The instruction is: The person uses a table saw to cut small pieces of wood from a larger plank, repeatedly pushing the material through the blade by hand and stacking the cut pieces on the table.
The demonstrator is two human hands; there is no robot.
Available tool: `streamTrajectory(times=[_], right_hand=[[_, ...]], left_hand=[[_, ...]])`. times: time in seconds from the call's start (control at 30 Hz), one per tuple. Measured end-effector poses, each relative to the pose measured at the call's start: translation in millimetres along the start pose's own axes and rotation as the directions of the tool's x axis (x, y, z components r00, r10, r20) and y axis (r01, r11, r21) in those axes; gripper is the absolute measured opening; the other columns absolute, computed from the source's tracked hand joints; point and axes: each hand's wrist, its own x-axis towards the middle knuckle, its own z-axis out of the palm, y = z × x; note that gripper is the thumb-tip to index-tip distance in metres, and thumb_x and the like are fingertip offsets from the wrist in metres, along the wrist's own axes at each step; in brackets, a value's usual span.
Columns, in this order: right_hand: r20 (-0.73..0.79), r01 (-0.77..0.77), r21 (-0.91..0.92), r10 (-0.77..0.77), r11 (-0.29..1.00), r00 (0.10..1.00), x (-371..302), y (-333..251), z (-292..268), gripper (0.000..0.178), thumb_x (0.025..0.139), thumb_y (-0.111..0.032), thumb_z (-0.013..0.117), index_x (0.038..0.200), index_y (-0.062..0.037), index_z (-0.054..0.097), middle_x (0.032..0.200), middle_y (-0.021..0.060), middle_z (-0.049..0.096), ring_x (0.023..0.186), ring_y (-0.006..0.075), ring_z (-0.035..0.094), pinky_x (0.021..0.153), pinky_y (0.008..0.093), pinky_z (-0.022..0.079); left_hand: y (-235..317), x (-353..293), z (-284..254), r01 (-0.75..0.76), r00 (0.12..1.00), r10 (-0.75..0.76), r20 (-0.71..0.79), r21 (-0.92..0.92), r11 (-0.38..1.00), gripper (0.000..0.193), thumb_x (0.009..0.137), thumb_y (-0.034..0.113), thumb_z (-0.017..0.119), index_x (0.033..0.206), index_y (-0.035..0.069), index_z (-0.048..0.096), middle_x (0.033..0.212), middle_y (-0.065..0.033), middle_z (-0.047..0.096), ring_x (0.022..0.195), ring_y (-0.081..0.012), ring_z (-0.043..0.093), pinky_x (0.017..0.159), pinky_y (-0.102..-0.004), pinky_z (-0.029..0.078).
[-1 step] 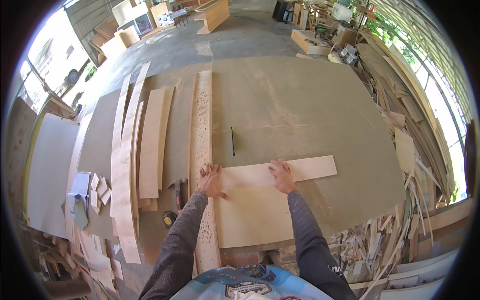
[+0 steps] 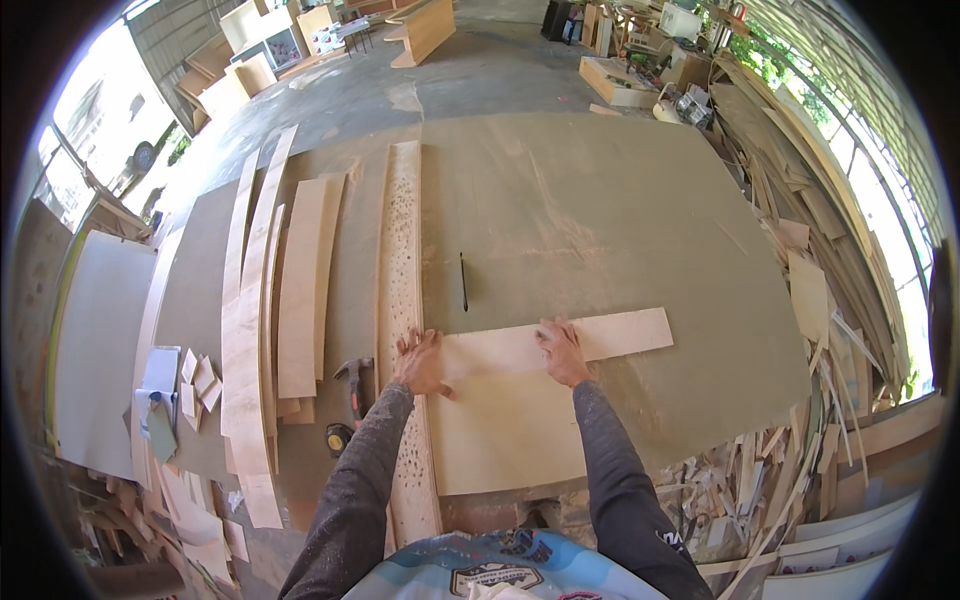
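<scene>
A pale wooden strip (image 2: pixel 625 334) lies crosswise over the far part of a pale rectangular plywood panel (image 2: pixel 505 440), its right end reaching past the panel. My left hand (image 2: pixel 420 362) rests with fingers spread where the strip's left end meets a long board pitted with small holes (image 2: pixel 404 220); the thumb points toward the panel. My right hand (image 2: pixel 562 352) presses on the middle of the strip with fingers bent and drawn together, the fingertips partly blurred. Beyond the strip lies a thin black pen-like stick (image 2: pixel 464 281).
Left of the pitted board are a hammer (image 2: pixel 356 388), a tape measure (image 2: pixel 339 438) and several long wooden strips (image 2: pixel 302 290). Small square tiles (image 2: pixel 201 382) lie farther left. Offcuts (image 2: pixel 720 495) pile up beyond the large worktop's (image 2: pixel 640 220) right side.
</scene>
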Motion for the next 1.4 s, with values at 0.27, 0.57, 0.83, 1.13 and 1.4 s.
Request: streamTrajectory(times=[0.27,0.57,0.83,1.13,1.4], right_hand=[[-0.047,-0.094,-0.034,0.092,0.995,0.995,-35,-20,-1,0.050,0.084,-0.012,0.064,0.133,-0.0047,0.062,0.155,0.0188,0.040,0.147,0.0386,0.031,0.123,0.0530,0.020],[0.138,-0.055,0.126,0.037,0.991,0.990,-221,-154,-26,0.067,0.080,-0.035,0.077,0.138,-0.0056,0.059,0.157,0.0152,0.040,0.149,0.0328,0.031,0.121,0.0598,0.016],[0.085,-0.036,-0.001,0.036,0.999,0.996,-237,-144,2,0.059,0.082,-0.033,0.076,0.132,-0.0039,0.063,0.154,0.0101,0.045,0.146,0.0271,0.037,0.120,0.0571,0.020],[0.044,-0.032,-0.018,0.033,0.999,0.998,-207,-139,10,0.055,0.084,-0.034,0.074,0.130,-0.0058,0.065,0.152,0.0067,0.048,0.146,0.0236,0.038,0.120,0.0540,0.018],[0.027,-0.019,-0.011,0.019,1.000,0.999,-183,-133,10,0.049,0.080,-0.027,0.076,0.125,-0.0084,0.068,0.150,0.0051,0.050,0.145,0.0253,0.038,0.119,0.0582,0.015]], left_hand=[[11,9,2,-0.036,0.999,0.037,-0.030,0.034,0.999,0.140,0.035,0.063,0.093,0.149,0.005,0.039,0.143,-0.0154,0.044,0.139,-0.0459,0.031,0.107,-0.0610,0.029],[1,-1,0,-0.021,1.000,0.020,-0.018,-0.023,1.000,0.147,0.034,0.063,0.094,0.151,0.001,0.030,0.141,-0.0150,0.040,0.134,-0.0424,0.033,0.103,-0.0639,0.030],[3,-1,-6,-0.003,1.000,0.004,0.031,-0.021,1.000,0.143,0.036,0.060,0.095,0.150,0.000,0.032,0.142,-0.0159,0.039,0.135,-0.0441,0.032,0.104,-0.0647,0.029],[-26,32,-8,-0.035,0.999,0.035,0.029,-0.023,0.999,0.144,0.032,0.057,0.096,0.149,-0.001,0.035,0.140,-0.0170,0.039,0.140,-0.0495,0.027,0.108,-0.0676,0.026],[-30,54,-23,-0.047,0.998,0.048,0.049,-0.017,0.999,0.144,0.033,0.057,0.096,0.151,0.001,0.033,0.142,-0.0167,0.039,0.129,-0.0457,0.033,0.103,-0.0635,0.029]])
